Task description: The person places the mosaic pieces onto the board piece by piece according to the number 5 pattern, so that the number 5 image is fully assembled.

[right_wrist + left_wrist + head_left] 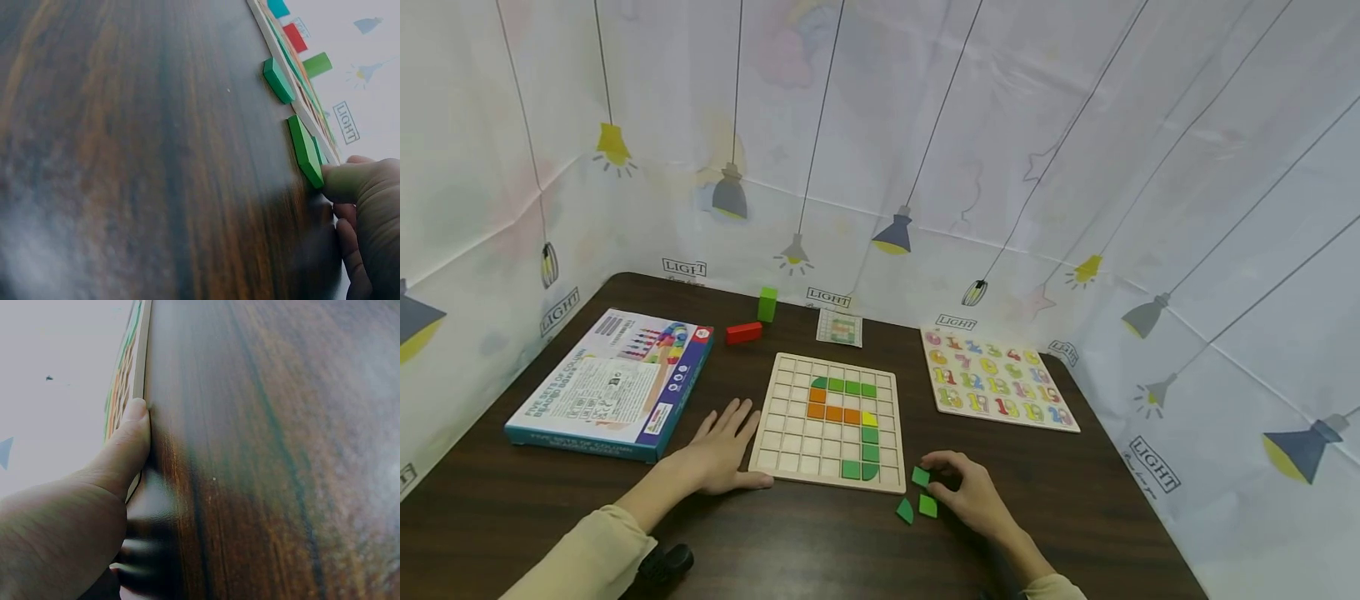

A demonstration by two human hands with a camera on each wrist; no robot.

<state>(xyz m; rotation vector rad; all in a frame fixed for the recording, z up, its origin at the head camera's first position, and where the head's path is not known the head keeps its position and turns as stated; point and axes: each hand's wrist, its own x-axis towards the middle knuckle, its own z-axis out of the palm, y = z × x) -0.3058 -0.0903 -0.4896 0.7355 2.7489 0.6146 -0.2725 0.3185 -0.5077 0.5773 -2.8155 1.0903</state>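
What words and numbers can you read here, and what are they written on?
"LIGHT": printed many times on the lamp-pattern backdrop.
"LIGHT": same backdrop, in the right wrist view.
Number puzzle board: coloured numerals, too blurred to read.
Blue box: print too small.
Small card: unreadable.

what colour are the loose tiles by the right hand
Green, all three loose tiles, seen best in the head view.

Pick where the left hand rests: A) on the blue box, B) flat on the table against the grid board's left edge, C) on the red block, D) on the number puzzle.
B: the left hand lies flat on the table, thumb against the edge of the grid board.
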